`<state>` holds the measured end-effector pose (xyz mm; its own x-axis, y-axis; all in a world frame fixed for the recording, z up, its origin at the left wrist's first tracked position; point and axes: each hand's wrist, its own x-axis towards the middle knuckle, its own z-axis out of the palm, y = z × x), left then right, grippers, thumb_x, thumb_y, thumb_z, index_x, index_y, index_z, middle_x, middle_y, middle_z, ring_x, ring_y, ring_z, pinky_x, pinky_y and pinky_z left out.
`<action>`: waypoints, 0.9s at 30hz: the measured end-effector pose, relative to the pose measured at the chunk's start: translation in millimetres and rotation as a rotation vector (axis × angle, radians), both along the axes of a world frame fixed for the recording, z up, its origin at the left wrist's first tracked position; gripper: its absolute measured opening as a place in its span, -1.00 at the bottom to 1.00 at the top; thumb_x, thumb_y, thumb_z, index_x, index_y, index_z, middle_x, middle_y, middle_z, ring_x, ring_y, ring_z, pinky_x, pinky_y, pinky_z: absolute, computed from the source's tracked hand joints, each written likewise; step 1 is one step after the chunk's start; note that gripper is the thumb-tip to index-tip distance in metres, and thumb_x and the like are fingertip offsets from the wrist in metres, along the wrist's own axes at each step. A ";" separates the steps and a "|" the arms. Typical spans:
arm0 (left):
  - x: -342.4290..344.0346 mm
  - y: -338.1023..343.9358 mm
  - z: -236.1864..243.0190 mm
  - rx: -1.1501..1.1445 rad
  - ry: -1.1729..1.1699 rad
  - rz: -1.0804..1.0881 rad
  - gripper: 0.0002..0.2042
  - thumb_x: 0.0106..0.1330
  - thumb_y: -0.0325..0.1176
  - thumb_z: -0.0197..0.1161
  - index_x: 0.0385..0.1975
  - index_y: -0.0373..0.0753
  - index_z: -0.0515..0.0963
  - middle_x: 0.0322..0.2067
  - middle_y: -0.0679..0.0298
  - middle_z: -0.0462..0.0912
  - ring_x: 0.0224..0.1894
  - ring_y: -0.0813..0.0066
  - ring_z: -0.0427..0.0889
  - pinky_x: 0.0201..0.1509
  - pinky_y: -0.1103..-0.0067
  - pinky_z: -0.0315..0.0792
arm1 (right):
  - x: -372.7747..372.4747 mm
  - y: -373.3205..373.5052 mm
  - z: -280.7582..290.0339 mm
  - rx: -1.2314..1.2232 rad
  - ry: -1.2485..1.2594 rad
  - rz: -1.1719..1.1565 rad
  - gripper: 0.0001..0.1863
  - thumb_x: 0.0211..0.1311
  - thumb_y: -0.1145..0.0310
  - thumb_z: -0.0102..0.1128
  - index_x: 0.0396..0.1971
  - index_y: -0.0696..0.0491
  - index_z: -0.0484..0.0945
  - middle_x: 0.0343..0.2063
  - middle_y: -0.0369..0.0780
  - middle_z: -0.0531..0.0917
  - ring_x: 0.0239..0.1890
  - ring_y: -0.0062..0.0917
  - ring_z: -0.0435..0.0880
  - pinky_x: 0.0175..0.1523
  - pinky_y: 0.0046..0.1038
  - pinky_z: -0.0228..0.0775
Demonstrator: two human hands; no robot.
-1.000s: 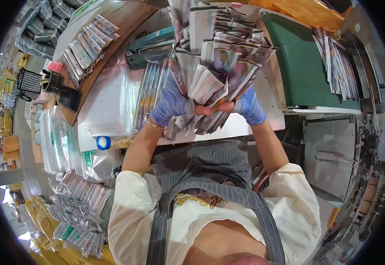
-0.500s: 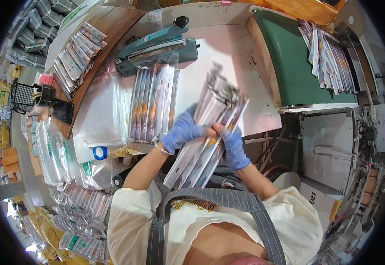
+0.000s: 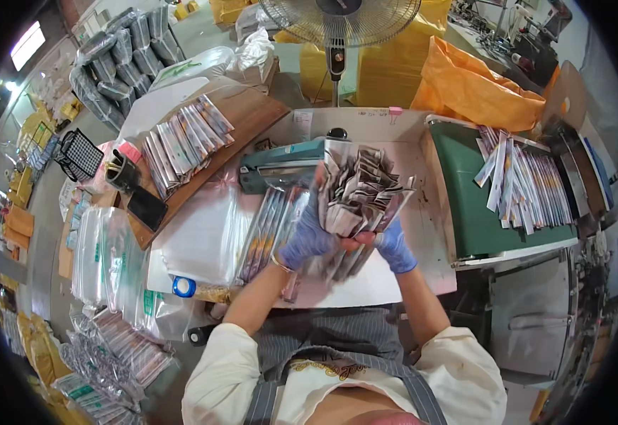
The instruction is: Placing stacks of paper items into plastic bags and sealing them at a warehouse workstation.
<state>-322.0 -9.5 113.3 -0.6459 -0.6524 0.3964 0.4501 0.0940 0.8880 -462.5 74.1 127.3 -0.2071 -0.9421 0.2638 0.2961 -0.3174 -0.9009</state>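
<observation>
Both my hands wear blue gloves with bare fingertips. A thick bundle of printed folded-paper strips [image 3: 367, 188] stands up between them, its many layered ends fanned toward the far side. My left hand [image 3: 309, 239] grips its left side near the bottom. From the right, my right hand [image 3: 395, 248] closes on the lower end, its fingertips near those of the left. The bundle's lower part is blurred. Left of it, on the white table [image 3: 433, 234], lies a row of similar printed strips [image 3: 261, 227]. A teal long-armed bench device [image 3: 281, 166] stands behind that row, partly hidden by the bundle.
Clear plastic bags [image 3: 199, 244] and a blue-and-white tape roll [image 3: 183, 286] lie to the left. More strips rest on a brown board [image 3: 187, 145] and a green surface [image 3: 520, 188]. A phone [image 3: 147, 208], an orange sack [image 3: 475, 85] and a fan [image 3: 339, 21] stand around the table.
The bundle has gone from lying slanted near my body to upright over the table, its layered ends now facing up. My arms reach farther out. The view has tilted up, bringing the fan in.
</observation>
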 end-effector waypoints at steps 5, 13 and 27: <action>17.7 -5.9 33.2 -0.028 0.024 -0.211 0.35 -0.48 -0.29 0.60 0.28 -0.05 -0.40 0.18 0.15 0.13 0.21 0.31 0.15 0.29 0.42 0.01 | 6.3 -4.3 25.2 -0.277 0.268 0.014 0.34 -0.60 0.32 0.60 0.25 0.08 -0.20 0.17 -0.18 0.17 0.17 -0.42 0.23 0.24 -0.38 0.06; 27.6 -0.6 -4.8 0.161 -0.132 -0.178 0.12 -0.45 -0.31 0.60 0.23 -0.19 0.00 0.03 0.25 0.35 0.05 0.46 0.35 0.15 0.50 0.24 | 24.5 -9.6 24.2 -0.329 0.399 -0.042 -0.09 -0.47 0.16 0.56 0.02 0.17 0.34 0.00 -0.17 0.37 0.03 -0.46 0.38 0.11 -0.45 0.20; 212.4 8.8 -37.0 0.331 -0.879 0.076 -0.78 0.07 -0.27 0.28 -0.35 -0.23 0.53 -0.51 0.29 0.57 -0.53 0.61 0.51 -0.47 0.70 0.41 | 103.6 -11.5 -53.0 0.556 -0.139 0.697 -0.71 -0.20 0.31 0.20 -0.45 0.20 0.52 -0.43 -0.14 0.59 -0.36 -0.47 0.55 -0.14 -0.52 0.37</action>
<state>-109.6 -0.7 76.2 -0.5763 -0.6973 -0.4261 -0.3912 -0.2224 0.8930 -358.9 62.6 74.2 0.4622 -0.8501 -0.2522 0.3762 0.4455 -0.8124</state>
